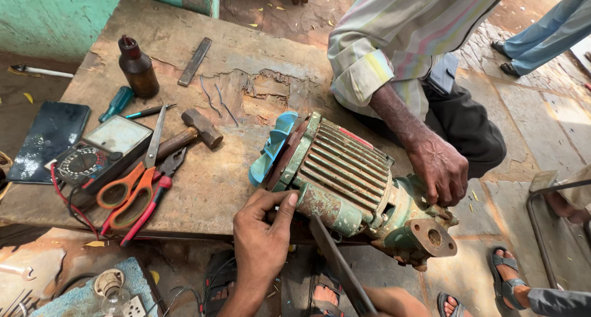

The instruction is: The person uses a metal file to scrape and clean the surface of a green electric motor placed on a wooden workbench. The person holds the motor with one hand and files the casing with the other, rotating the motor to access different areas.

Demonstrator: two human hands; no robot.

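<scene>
- Left hand (pixel 261 234), mine, rests at the near side of the green motor pump (pixel 351 181); its fingers are curled together, thumb and forefinger pressing on the rusted box on the pump's side, clamped on no loose thing.
- Right hand: only my forearm shows at the bottom edge, below the pump. A flat metal file (pixel 341 264) runs from there up to the box. I cannot tell how the hand grips it, as the hand is out of view.
- Co-worker's hand (pixel 440 169) bears down on the pump's far end, just above the round flange (pixel 434 237), steadying the body.
- The pump lies on its side at the near right corner of the wooden workbench (pixel 246 52), flange end overhanging the edge.
- Judged state of work: the blue fan (pixel 274 146) at the pump's left end stands bare, with no cover over it, so the opening-up seems begun. The ribbed body looks closed, and the box my file meets is not yet off.
- Left of the pump: a hammer (pixel 188 135), orange-handled scissors (pixel 132 181), red-handled pliers (pixel 154 194) and an analogue meter (pixel 98 151), all lying unused.
- Farther left and back: a brown bottle (pixel 137 68) and a green screwdriver (pixel 117 103).
</scene>
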